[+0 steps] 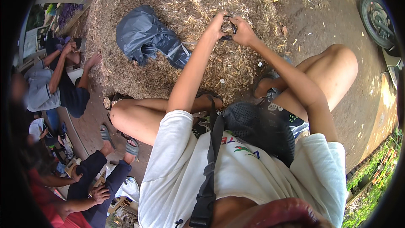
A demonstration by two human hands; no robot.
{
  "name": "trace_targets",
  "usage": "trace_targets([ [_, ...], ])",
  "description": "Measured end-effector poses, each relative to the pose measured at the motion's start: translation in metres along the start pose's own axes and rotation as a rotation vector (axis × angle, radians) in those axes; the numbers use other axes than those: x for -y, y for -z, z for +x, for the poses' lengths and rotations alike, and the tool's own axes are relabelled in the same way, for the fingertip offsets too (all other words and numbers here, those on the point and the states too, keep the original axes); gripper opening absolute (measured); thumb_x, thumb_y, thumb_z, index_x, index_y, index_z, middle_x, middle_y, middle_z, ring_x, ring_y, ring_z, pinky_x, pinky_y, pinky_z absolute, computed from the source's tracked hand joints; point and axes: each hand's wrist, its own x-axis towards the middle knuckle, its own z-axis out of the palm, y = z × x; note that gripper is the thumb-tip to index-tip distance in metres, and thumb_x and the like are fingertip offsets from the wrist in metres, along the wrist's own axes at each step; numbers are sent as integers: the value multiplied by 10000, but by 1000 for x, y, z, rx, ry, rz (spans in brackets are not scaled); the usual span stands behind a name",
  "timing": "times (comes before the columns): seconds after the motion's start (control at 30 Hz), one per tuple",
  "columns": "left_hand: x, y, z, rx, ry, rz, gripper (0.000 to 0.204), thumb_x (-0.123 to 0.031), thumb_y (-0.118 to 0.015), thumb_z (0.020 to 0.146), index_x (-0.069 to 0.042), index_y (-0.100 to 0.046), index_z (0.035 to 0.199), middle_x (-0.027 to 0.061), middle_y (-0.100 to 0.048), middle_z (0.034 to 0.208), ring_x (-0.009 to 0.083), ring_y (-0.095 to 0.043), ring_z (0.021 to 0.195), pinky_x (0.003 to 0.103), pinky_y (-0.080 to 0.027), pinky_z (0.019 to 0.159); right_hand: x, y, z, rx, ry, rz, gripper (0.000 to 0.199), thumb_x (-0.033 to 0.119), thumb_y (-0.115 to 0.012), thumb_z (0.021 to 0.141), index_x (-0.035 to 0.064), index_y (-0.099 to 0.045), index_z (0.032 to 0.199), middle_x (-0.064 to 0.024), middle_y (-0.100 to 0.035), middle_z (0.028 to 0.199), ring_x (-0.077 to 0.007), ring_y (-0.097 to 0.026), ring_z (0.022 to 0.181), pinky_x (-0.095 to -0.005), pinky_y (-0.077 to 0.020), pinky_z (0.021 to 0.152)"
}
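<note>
Both my hands are out in front over the litter-covered ground, close together. My left hand [216, 26] and my right hand [243, 31] are closed on a thin dark strip [226, 37] that runs between them. Its kind is too small to make out, and my fingers partly cover it. To the left of my left hand lies a crumpled black plastic bag [141, 31], its narrower end pointing toward my left forearm. The bag touches neither hand.
Dry shavings [114, 74] cover the ground around the bag. My bent knees flank the space below my hands. A wheel [376, 20] stands at the far right. Two people sit at the left, one in a grey shirt [40, 84], the other in red [46, 202].
</note>
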Motion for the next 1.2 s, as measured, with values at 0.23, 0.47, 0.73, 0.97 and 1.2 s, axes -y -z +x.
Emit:
trace_targets([
  [0.23,-19,32,23,-222,-234,619,631,-366,-640,841,65,-483,1274,295,-488,1277,297,-580,1102,410,-540,805,-6,20,-7,-96,-84,34,636,61,-727,660,-66,-520,1248,-179,-544,1165,-304,-553,1083,-371,-460,897],
  [0.47,-1,10,146,-194,-323,1092,885,-504,-719,713,-170,-333,1436,227,-267,1473,419,-249,1360,543,-254,1098,-16,40,-35,-31,-225,80,611,58,-708,701,-76,-510,1263,-163,-534,1174,-284,-537,1101,-347,-453,939],
  [0.73,37,-34,166,-232,-270,1402,948,-599,-717,670,-285,-288,1455,239,-211,1487,488,-217,1342,612,-268,1048,-27,72,-50,-135,-281,51,581,8,-681,640,-65,-562,1204,-168,-574,1110,-308,-584,1000,-347,-468,855],
  [0.97,55,-18,151,-287,-722,1533,460,-219,-696,786,-130,-567,1218,234,-479,1276,444,-490,1150,485,-456,916,-27,78,-35,-165,-282,7,611,29,-722,664,-43,-546,1244,-141,-560,1132,-226,-588,796,-321,-479,701],
  [1.2,32,27,139,-452,-628,1061,431,-166,-675,775,55,-567,1129,264,-600,1058,409,-619,971,458,-500,850,-15,61,-6,-131,-209,-49,656,157,-773,657,-62,-546,1233,-161,-562,1125,-283,-579,975,-355,-472,821],
])
